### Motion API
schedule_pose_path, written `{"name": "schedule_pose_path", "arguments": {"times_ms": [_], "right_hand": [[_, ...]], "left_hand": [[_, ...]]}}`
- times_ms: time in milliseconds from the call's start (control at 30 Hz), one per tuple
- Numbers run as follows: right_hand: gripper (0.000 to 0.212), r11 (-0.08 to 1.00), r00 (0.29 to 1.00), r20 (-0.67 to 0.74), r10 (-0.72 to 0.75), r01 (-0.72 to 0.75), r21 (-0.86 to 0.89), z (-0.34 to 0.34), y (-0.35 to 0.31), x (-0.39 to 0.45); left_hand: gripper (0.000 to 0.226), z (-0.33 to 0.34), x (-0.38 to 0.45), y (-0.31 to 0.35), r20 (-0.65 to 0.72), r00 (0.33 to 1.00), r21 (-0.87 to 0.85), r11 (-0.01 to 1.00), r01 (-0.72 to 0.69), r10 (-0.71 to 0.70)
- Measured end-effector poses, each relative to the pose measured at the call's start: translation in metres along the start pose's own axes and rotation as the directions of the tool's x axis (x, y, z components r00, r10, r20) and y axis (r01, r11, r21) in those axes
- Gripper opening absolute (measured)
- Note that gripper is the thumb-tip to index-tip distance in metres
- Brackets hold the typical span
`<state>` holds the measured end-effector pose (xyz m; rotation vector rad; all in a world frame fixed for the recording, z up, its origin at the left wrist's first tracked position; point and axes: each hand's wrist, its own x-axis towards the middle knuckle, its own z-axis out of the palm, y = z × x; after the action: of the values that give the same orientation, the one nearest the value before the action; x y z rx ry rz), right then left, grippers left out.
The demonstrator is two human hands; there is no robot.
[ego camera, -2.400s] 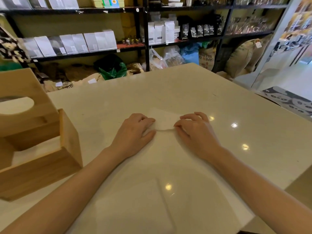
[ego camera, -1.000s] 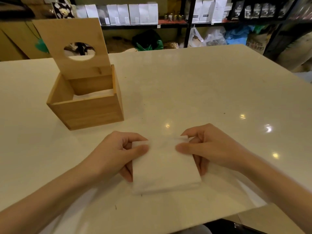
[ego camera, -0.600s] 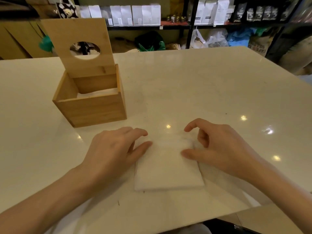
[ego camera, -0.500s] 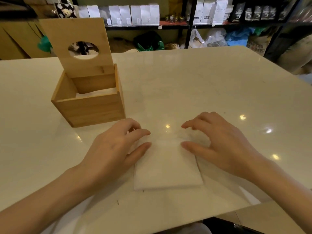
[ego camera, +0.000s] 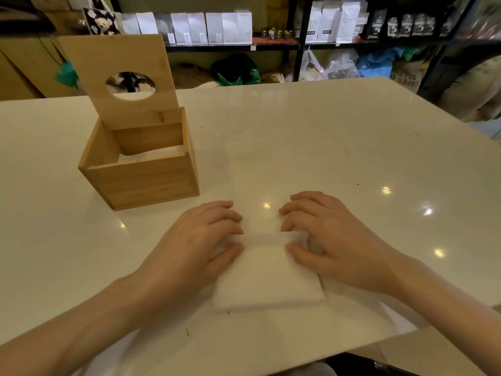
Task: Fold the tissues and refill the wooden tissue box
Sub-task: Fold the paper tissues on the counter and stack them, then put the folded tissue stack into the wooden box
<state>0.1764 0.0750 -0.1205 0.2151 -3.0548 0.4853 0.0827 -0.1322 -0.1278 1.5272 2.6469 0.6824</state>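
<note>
Pressing the folded tissue [ego camera: 267,278] flat, spread your left hand [ego camera: 195,245] and right hand [ego camera: 333,240], both open and gripping nothing, outward along its far edge for a crisp crease.

Both bare forearms reach forward and angle inward, the left hand [ego camera: 199,240] and right hand [ego camera: 329,240] lying palm down side by side, fingers spread, slightly curled, thumbs pointing toward each other.

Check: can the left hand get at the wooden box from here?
Probably yes. The left hand rests on the tissue; the wooden box stands just ahead-left, lid up, bare table between.
</note>
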Motion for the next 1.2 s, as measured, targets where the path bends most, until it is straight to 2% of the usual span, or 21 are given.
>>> {"name": "schedule_pose_path", "arguments": {"times_ms": [67,133,233,367,467,533,633,700,800,900,967,1033,1133,1200], "right_hand": [[0.039,1.000,1.000,0.025,-0.010,0.009,0.025,-0.003,-0.001,0.005],[0.035,0.999,0.999,0.035,-0.022,0.020,0.046,-0.006,-0.003,0.010],[0.027,0.996,0.999,0.032,-0.014,0.011,0.085,-0.013,-0.007,0.018],[0.006,0.979,0.999,0.035,0.021,-0.027,0.201,-0.029,-0.014,0.033],[0.011,0.923,0.999,-0.010,0.036,-0.030,0.385,-0.052,-0.025,0.050],[0.017,0.896,0.998,-0.039,0.038,-0.017,0.444,-0.066,-0.031,0.065],[0.028,0.805,0.998,-0.036,0.054,-0.022,0.592,-0.084,-0.042,0.090],[0.031,0.747,0.999,-0.004,0.045,-0.031,0.664,-0.090,-0.048,0.108],[0.030,0.691,0.994,0.107,0.032,-0.100,0.716,-0.094,-0.054,0.136],[0.047,0.638,0.961,0.275,0.038,-0.235,0.734,-0.089,-0.059,0.165],[0.053,0.609,0.939,0.336,0.073,-0.309,0.731,-0.082,-0.061,0.180],[0.040,0.625,0.939,0.322,0.118,-0.322,0.711,-0.076,-0.062,0.190],[0.016,0.714,0.964,0.224,0.144,-0.258,0.651,-0.072,-0.063,0.198],[0.011,0.756,0.979,0.155,0.135,-0.203,0.623,-0.072,-0.066,0.200]], "left_hand": [[0.034,-0.002,0.002,0.001,0.008,1.000,-0.066,0.998,0.016,-0.016],[0.020,-0.003,0.004,-0.001,0.033,0.999,-0.107,0.994,0.021,-0.018],[0.014,-0.013,0.005,-0.003,0.033,0.999,-0.132,0.991,0.038,-0.034],[0.009,-0.038,0.008,-0.003,0.018,0.997,-0.164,0.983,0.079,-0.077],[0.014,-0.062,0.009,-0.007,-0.040,0.993,-0.224,0.970,0.096,-0.108],[0.012,-0.079,0.009,-0.012,-0.117,0.985,-0.267,0.959,0.094,-0.130],[0.020,-0.104,0.010,-0.023,-0.236,0.943,-0.341,0.929,0.144,-0.232],[0.029,-0.119,0.013,-0.031,-0.259,0.907,-0.431,0.880,0.200,-0.333],[0.037,-0.135,0.017,-0.049,-0.227,0.830,-0.630,0.727,0.274,-0.510],[0.032,-0.142,0.023,-0.070,-0.158,0.763,-0.710,0.610,0.353,-0.627],[0.025,-0.142,0.025,-0.083,-0.089,0.715,-0.733,0.532,0.424,-0.693],[0.022,-0.140,0.027,-0.094,-0.044,0.676,-0.738,0.480,0.474,-0.736],[0.022,-0.141,0.027,-0.108,-0.018,0.638,-0.751,0.432,0.500,-0.770],[0.020,-0.143,0.028,-0.114,-0.016,0.630,-0.753,0.424,0.504,-0.776]]}}
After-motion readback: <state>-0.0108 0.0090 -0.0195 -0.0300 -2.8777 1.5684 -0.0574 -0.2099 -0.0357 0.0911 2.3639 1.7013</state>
